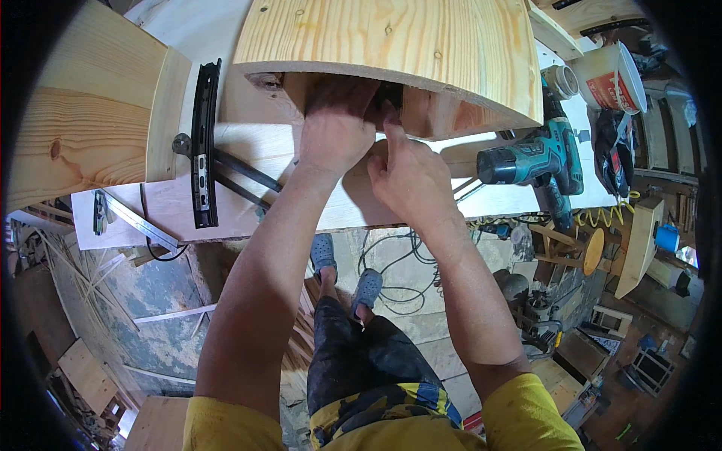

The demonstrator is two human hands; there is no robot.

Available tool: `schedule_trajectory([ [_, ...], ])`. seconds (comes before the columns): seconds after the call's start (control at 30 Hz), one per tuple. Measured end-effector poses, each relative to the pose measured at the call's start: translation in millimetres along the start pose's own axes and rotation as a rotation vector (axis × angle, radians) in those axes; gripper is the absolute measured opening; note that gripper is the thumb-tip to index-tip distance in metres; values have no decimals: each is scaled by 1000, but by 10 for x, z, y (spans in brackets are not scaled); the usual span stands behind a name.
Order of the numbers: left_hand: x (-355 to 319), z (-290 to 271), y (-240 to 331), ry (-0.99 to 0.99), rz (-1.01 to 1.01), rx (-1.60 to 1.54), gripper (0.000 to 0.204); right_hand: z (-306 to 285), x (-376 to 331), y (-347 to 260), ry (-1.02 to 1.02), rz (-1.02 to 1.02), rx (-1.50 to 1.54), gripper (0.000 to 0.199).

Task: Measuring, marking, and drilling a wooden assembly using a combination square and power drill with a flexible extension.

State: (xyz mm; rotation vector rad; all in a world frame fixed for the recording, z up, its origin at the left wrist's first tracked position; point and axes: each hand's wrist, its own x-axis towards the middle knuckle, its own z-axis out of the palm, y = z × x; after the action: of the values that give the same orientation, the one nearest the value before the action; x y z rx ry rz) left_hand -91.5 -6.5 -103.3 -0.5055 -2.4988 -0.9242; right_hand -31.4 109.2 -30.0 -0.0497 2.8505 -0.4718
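A pale pine box (387, 34) lies on the white workbench, its open end facing me. My left hand (337, 128) reaches into that opening, and shadow and the box's top panel hide its fingertips. Close beside it, my right hand (412, 169) points its index finger up into the opening, thumb apart from it. A dark object (389, 92) shows inside near both hands, too shaded to name. Left of the box lies a black drawer slide (203, 143), across a pair of long-handled pincers (248, 171).
A teal cordless drill (526, 159) lies right of the box, near a white bucket (613, 79) and a roll of tape (560, 81). A larger pine box (90, 113) stands at left. A combination square (139, 219) overhangs the bench's front edge. Cables (398, 274) lie on the floor.
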Motion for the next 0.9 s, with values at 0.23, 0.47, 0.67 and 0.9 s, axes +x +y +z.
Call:
schedule_trajectory([
  [0.23, 12, -13, 7, -8, 7, -10, 35, 8, 37, 12, 57, -59, -15, 63],
  [0.47, 25, -1, 15, 27, 25, -29, 32, 40, 19, 6, 47, -63, -30, 62],
  [0.67, 28, -9, 22, 65, 52, -25, 31, 51, -8, 9, -26, -25, -10, 60],
  [0.9, 27, 16, -13, 61, 64, -20, 33, 31, 41, 15, 63, -65, -43, 61],
])
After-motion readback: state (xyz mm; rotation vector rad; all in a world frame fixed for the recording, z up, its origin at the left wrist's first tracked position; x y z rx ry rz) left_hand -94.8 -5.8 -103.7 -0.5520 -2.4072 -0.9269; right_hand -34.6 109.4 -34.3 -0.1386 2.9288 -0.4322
